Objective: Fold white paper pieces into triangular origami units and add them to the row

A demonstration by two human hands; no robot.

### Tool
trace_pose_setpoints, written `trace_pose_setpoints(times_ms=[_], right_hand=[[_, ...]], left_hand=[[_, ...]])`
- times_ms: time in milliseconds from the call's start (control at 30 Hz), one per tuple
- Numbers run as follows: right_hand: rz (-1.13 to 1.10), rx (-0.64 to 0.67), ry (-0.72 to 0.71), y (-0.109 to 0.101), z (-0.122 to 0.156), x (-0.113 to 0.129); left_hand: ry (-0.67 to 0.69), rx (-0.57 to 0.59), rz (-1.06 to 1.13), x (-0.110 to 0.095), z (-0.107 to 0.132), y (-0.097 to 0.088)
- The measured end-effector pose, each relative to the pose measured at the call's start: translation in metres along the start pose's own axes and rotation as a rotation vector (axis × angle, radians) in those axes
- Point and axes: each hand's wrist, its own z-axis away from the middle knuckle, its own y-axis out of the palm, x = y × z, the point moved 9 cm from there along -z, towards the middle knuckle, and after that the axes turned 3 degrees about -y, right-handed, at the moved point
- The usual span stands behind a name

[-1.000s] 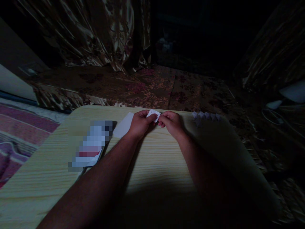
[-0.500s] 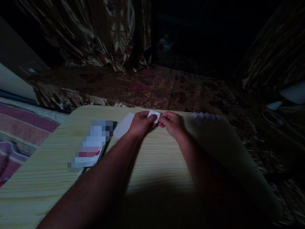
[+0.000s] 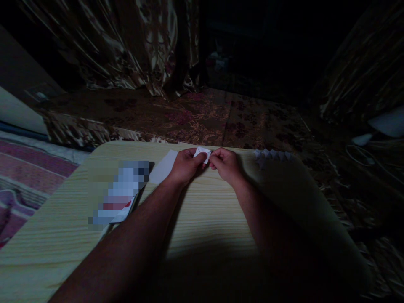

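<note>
Near the far edge of the table, my left hand (image 3: 187, 165) pinches a small folded piece of white paper (image 3: 202, 152), its thumb lying across the front. Crease lines run over the paper's face. My right hand (image 3: 225, 163) is closed, thumb against fingers, at the paper's right corner; whether its fingertips grip that corner is hard to make out. Flat on the table beside my left hand lies white paper (image 3: 163, 167), partly covered by the hand.
Several small folded paper pieces (image 3: 274, 155) stand in a row at the far right of the wooden table (image 3: 214, 219). A blurred-out flat packet (image 3: 121, 191) lies on the left. Patterned curtains (image 3: 126, 42) hang behind, and a white cable (image 3: 360, 155) lies at right.
Both hands stay nearly in place with the folded paper. My right fingers have shifted slightly at its right corner, and the view has moved a little.
</note>
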Motion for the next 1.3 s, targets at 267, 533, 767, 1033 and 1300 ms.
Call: trace_pose_setpoints(times_ms=[267,533,767,1033,1300], right_hand=[[-0.011,0.017,0.019,0.000,0.000,0.000],[-0.030,0.015,0.036,0.000,0.000,-0.001],[-0.048,0.007,0.014,-0.002,0.000,0.002],[-0.048,0.013,-0.019,-0.002,0.000,0.004],[-0.031,0.015,-0.058,-0.001,-0.001,0.002]], left_hand=[[0.035,-0.029,-0.089,-0.003,0.003,-0.001],[0.094,-0.054,-0.187,-0.007,0.006,0.001],[0.087,-0.021,-0.137,-0.012,0.009,0.005],[0.081,-0.032,-0.140,-0.010,0.008,0.002],[0.077,-0.011,-0.095,-0.009,0.007,0.003]])
